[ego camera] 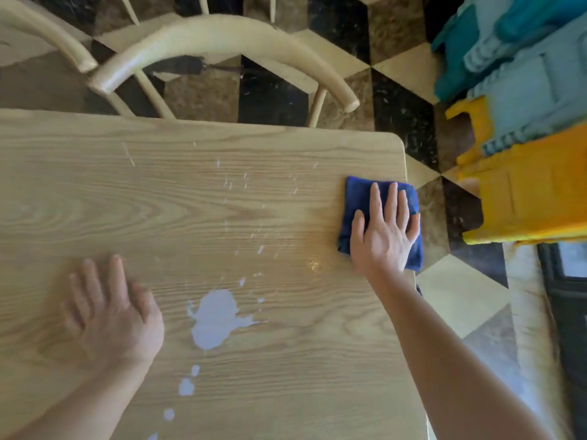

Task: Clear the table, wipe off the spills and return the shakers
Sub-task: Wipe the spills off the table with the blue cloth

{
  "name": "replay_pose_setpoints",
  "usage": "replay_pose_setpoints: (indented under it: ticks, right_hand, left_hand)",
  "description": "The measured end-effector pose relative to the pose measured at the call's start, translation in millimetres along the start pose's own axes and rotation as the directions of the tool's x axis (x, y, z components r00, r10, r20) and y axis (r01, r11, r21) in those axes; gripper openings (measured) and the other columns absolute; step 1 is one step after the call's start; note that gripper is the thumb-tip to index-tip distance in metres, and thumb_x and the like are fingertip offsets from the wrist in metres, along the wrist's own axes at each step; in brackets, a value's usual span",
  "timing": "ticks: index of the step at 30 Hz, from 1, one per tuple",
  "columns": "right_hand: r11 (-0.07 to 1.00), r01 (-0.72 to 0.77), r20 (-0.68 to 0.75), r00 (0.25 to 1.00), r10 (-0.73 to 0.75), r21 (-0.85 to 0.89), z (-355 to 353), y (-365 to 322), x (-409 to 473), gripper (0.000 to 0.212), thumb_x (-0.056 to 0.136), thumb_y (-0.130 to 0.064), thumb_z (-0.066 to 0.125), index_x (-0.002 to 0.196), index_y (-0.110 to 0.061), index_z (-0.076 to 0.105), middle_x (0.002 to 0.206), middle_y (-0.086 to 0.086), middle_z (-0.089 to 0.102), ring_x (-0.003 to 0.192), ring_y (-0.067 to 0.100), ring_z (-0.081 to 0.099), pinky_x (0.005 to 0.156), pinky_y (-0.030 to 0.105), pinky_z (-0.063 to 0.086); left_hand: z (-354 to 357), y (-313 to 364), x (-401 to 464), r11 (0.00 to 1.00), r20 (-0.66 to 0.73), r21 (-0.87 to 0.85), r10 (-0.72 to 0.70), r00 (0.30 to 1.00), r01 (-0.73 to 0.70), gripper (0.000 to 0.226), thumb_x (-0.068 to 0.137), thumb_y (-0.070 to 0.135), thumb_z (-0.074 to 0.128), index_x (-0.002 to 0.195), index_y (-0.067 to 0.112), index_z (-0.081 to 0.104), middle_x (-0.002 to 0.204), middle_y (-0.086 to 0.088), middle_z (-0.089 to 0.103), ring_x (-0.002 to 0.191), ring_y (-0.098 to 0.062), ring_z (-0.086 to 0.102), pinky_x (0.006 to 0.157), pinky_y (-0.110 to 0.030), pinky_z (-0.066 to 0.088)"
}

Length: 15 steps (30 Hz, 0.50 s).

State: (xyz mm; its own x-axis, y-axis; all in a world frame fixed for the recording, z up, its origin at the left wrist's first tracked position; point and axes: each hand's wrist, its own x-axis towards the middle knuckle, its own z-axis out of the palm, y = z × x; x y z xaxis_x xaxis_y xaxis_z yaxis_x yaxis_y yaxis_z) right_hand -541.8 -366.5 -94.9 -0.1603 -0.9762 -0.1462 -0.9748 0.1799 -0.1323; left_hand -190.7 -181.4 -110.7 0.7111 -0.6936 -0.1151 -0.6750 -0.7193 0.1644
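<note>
A light wooden table [95, 192] fills the view. A white spill [216, 319] pools near its middle, with smaller drops [186, 386] trailing toward me and fine splashes [235, 182] farther away. A folded blue cloth [355, 198] lies at the table's right edge. My right hand [382, 230] presses flat on the cloth with straight fingers. My left hand [109, 309] rests flat on the bare wood left of the spill, blurred. No shakers are in view.
A cream wooden chair [222, 36] stands at the table's far edge, a second chair back [47, 39] to its left. Yellow, blue and teal plastic objects [524, 128] are stacked on the chequered floor [403, 100] to the right.
</note>
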Motion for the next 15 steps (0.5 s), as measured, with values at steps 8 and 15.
replay_pose_setpoints:
  ticks: [8, 15]
  right_hand:
    - [0.994, -0.110, -0.022, 0.994, 0.110, 0.018, -1.8, -70.0, 98.7, 0.063, 0.101, -0.048, 0.021, 0.160, -0.028, 0.013, 0.169, 0.006, 0.003, 0.155, 0.022, -0.001, 0.123, 0.058, -0.002]
    - [0.989, 0.144, 0.027, 0.989, -0.145, 0.029, 15.5, -195.1, 98.1, 0.060, 0.100, -0.049, 0.018, 0.157, -0.029, 0.023, 0.168, 0.004, 0.011, 0.155, 0.021, 0.003, 0.121, 0.060, -0.005]
  left_hand:
    - [-2.1, 7.4, -1.0, 1.000, -0.002, 0.027, 0.009, 1.000, -0.009, 0.069, 0.085, 0.035, 0.038, 0.152, 0.024, 0.029, 0.165, -0.010, 0.015, 0.153, -0.031, 0.009, 0.118, -0.059, 0.014]
    - [-4.6, 7.8, 0.2, 0.995, 0.030, 0.097, -0.001, 1.000, -0.002, 0.071, 0.086, 0.039, 0.036, 0.154, 0.024, 0.028, 0.166, -0.010, 0.015, 0.154, -0.030, 0.009, 0.120, -0.055, 0.014]
